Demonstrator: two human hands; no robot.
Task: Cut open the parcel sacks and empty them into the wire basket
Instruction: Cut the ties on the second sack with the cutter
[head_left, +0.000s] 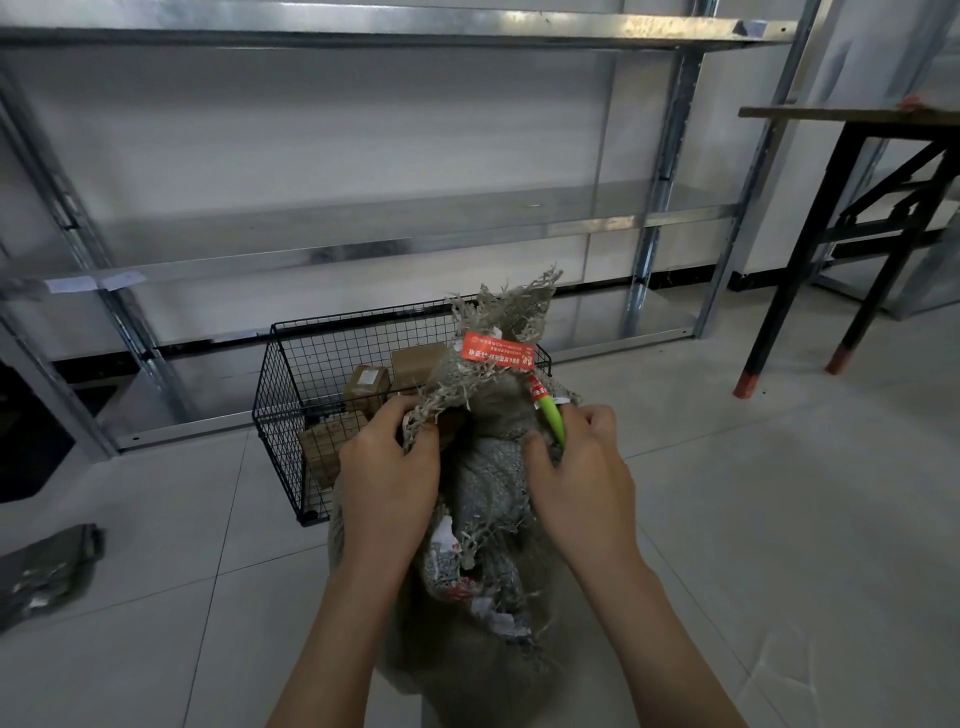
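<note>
The parcel sack (488, 483) stands on the floor tiles just in front of the wire basket (291, 374), where I see brown boxes (369, 382). My left hand (387, 467) bunches the sack's frayed neck in curled fingers. My right hand (582, 467) curls around a green-handled tool (551, 415) against that neck.

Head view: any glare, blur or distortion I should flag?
Head view: fisheye bows the metal shelving rails; glare streaks on its top shelf edge; light dim and flat, shadows soft; sack bottom blurred near the frame edge; left hand, right hand and green tool reasonably sharp.
</note>
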